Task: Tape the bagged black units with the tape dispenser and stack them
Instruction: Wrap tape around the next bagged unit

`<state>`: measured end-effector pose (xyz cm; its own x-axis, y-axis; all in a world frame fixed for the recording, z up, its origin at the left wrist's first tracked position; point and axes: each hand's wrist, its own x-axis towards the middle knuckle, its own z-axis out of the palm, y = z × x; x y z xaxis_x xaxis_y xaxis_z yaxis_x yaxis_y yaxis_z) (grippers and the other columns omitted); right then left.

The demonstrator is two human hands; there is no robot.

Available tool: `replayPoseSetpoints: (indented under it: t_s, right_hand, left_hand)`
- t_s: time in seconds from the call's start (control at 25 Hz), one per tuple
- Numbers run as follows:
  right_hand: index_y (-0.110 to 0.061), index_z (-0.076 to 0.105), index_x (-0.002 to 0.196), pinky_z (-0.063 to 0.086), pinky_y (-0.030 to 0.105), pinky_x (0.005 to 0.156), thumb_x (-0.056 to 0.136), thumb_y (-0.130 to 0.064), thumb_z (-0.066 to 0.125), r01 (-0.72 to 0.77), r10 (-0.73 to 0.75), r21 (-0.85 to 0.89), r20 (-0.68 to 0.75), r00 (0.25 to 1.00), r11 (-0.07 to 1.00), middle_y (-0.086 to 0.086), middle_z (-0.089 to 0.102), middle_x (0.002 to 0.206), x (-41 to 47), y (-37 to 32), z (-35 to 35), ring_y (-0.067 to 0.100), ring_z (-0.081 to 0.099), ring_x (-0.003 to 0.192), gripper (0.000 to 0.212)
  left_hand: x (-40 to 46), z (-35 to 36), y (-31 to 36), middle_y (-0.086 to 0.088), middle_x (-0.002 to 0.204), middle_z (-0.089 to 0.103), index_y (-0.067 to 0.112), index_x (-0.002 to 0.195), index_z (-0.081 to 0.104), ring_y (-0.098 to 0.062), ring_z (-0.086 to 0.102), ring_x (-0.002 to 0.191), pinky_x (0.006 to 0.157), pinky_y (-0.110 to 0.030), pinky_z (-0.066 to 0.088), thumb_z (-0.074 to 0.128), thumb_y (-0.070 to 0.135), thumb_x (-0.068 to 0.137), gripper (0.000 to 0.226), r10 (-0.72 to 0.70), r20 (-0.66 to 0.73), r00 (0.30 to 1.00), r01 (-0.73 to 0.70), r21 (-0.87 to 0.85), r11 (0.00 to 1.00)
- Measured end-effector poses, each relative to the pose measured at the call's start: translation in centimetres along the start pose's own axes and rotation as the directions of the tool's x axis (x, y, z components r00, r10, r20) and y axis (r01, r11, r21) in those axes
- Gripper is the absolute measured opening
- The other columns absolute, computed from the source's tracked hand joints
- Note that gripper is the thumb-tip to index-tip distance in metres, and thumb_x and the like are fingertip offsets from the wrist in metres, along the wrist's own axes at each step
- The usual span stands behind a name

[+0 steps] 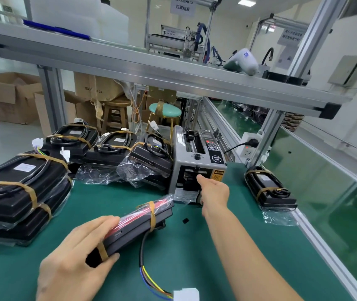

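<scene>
Reaching: right hand (213,192), fingers extended at dispenser (197,164) slot; left hand (75,255) grips unit (142,224). Risk: loose one-handed hold, unit slips.

The left hand (73,257) grips a taped black unit (138,227) tilted above the green worktop (195,257). The right hand (213,190) reaches the dispenser (197,161) slot; stacked units (21,187) lie left of both hands.

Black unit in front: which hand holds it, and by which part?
The left hand grips the black unit at its near end; the right hand reaches to the tape dispenser.
</scene>
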<state>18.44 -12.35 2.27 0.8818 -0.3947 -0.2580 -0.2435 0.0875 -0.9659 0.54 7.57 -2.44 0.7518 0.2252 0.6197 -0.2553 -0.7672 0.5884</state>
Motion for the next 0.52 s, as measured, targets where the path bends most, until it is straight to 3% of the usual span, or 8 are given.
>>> replayPoseSetpoints:
  t_s: [0.08, 0.28, 0.4, 0.48, 0.52]
  right_hand:
    - [-0.018, 0.062, 0.070, 0.047, 0.031, 0.065, 0.081, -0.016, 0.075, -0.038, 0.039, 0.018, -0.043, 0.998, 0.999, -0.002, 0.052, 0.066, 0.2, -0.2, 0.5, 0.015, 0.042, 0.058, 0.018]
    - [-0.011, 0.049, 0.067, 0.028, 0.024, 0.043, 0.080, -0.013, 0.073, -0.142, 0.150, 0.091, -0.093, 0.984, 0.986, 0.002, 0.042, 0.062, 0.3, -1.1, 0.9, 0.017, 0.030, 0.050, 0.028]
    - [-0.017, 0.049, 0.068, 0.024, 0.017, 0.035, 0.083, -0.014, 0.069, -0.097, 0.082, 0.143, 0.108, 0.991, 0.985, -0.002, 0.040, 0.055, -1.1, -1.1, 0.5, 0.011, 0.028, 0.044, 0.025]
    - [-0.023, 0.050, 0.063, 0.028, 0.018, 0.041, 0.085, -0.018, 0.067, 0.000, -0.037, 0.133, 0.278, 0.960, 0.991, -0.008, 0.040, 0.048, -2.4, -1.0, 0.0, 0.007, 0.030, 0.041, 0.028]
    - [-0.024, 0.049, 0.062, 0.028, 0.020, 0.045, 0.085, -0.020, 0.066, 0.029, -0.063, 0.118, 0.293, 0.954, 0.993, -0.009, 0.040, 0.047, -2.7, -0.8, -0.4, 0.006, 0.030, 0.042, 0.029]
  left_hand:
    - [-0.1, 0.3, 0.1, 0.010, 0.108, 0.067, 0.021, 0.108, 0.072, -0.001, 0.055, 0.103, 0.096, -0.010, 0.038, 0.073, 0.017, 0.052, 0.056, 0.011, -0.024, 1.000, -0.011, 0.005, 1.000]
    - [-0.2, 0.5, 0.7, 0.013, 0.107, 0.067, 0.020, 0.106, 0.073, 0.000, 0.056, 0.101, 0.095, -0.003, 0.034, 0.088, 0.000, 0.045, 0.067, -0.058, -0.009, 0.998, 0.058, 0.017, 0.998]
    - [-0.6, 0.7, 1.4, 0.013, 0.109, 0.066, 0.022, 0.109, 0.072, -0.002, 0.057, 0.100, 0.094, -0.004, 0.035, 0.090, -0.006, 0.039, 0.077, -0.125, 0.019, 0.992, 0.124, 0.009, 0.992]
    - [-0.8, 0.9, 1.5, 0.015, 0.110, 0.066, 0.024, 0.110, 0.071, -0.001, 0.057, 0.102, 0.095, -0.005, 0.035, 0.090, -0.005, 0.040, 0.078, -0.142, -0.006, 0.990, 0.142, -0.003, 0.990]
    - [-0.9, 0.9, 1.4, 0.015, 0.110, 0.066, 0.024, 0.110, 0.071, -0.001, 0.056, 0.102, 0.095, -0.003, 0.034, 0.090, -0.005, 0.039, 0.079, -0.149, -0.012, 0.989, 0.149, -0.009, 0.989]
